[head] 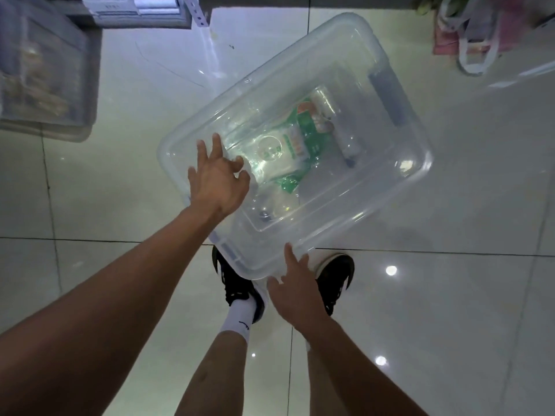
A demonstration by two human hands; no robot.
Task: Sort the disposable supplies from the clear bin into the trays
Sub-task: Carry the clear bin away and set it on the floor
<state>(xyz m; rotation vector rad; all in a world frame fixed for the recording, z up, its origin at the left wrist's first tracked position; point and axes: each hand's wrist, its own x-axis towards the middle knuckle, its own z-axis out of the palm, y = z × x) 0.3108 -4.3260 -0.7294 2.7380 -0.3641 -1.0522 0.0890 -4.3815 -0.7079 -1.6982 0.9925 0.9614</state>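
Note:
The clear bin (375, 187) lies at an angle on the pale tiled floor with its see-through lid on. Through the lid I see green and white packets (300, 139) and a sleeve of clear plastic cups (336, 121). My left hand (217, 181) hovers over the lid's near left edge, fingers spread and slightly curled, holding nothing. At the bin's near corner my right hand (295, 291) has its fingers apart, the tips at the rim. A dark latch (387, 94) sits on the bin's far right end. No trays are in view.
The bin hides the toes of my black shoes (335, 280). A lidded translucent storage box (45, 76) full of items stands at the left. Several bags (480, 31) lie at the top right, and a shelf unit's base (141, 10) is at the top.

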